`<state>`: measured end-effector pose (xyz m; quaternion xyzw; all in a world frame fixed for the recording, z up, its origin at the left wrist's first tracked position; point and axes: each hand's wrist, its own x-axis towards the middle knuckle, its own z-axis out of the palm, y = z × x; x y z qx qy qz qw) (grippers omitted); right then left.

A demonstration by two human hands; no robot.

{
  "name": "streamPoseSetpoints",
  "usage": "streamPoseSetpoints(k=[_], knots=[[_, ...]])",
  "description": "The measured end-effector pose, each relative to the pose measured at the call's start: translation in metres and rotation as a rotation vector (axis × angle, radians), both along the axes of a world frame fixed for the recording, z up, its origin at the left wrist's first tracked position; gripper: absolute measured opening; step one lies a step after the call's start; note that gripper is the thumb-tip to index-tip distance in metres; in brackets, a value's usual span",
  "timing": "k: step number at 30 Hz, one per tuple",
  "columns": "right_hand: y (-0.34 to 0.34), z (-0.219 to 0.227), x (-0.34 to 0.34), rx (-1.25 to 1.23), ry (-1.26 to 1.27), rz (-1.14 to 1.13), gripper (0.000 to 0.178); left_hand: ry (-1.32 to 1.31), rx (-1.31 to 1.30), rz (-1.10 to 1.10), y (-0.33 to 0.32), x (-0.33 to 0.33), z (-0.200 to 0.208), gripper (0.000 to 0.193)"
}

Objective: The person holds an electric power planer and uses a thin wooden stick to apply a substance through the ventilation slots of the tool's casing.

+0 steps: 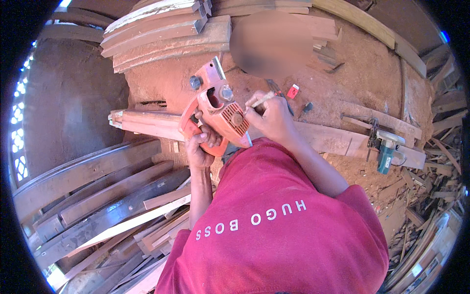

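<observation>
My left hand (204, 142) is wrapped round the handle of an orange electric hand planer (223, 115), holding it up in front of my body. The planer is tilted, with its vented side, a dark knob and a dark opening in its body showing. Close beside it on the right, my right hand (274, 117) has its fingers closed on a short pale stick-like tool (263, 99). Whether that is a brush or something else I cannot tell. Its lower end is hidden by my fingers, near the planer's side.
A long board (333, 139) lies across in front of me, with a green power saw (387, 152) on its right part. Stacked planks (156, 29) stand at the far left, and more timber (117, 196) at near left. A small red packet (293, 91) lies on the sawdust-covered surface.
</observation>
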<state>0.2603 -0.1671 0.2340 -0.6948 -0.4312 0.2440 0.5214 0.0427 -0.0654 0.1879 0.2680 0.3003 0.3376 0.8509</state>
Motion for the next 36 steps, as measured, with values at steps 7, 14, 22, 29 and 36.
streamPoseSetpoints(k=[7, 14, 22, 29, 36], knots=[[-0.006, -0.006, -0.015, 0.137, 0.080, -0.115, 0.012, -0.040, -0.046, 0.026, 0.001, -0.006, -0.014, 0.050], [0.000, -0.004, -0.006, -0.049, 0.053, 0.052, 0.014, 0.009, 0.035, -0.025, 0.000, -0.004, -0.002, 0.023], [-0.002, -0.012, 0.001, 0.094, 0.084, 0.066, 0.015, -0.014, -0.024, 0.023, 0.000, -0.001, -0.004, 0.048], [0.003, -0.006, 0.001, -0.029, -0.001, 0.120, 0.015, 0.015, 0.017, -0.018, 0.004, -0.007, -0.006, 0.049], [0.002, 0.023, 0.017, -0.172, 0.056, 0.147, 0.018, -0.006, -0.001, -0.038, 0.007, -0.003, 0.005, 0.055]])
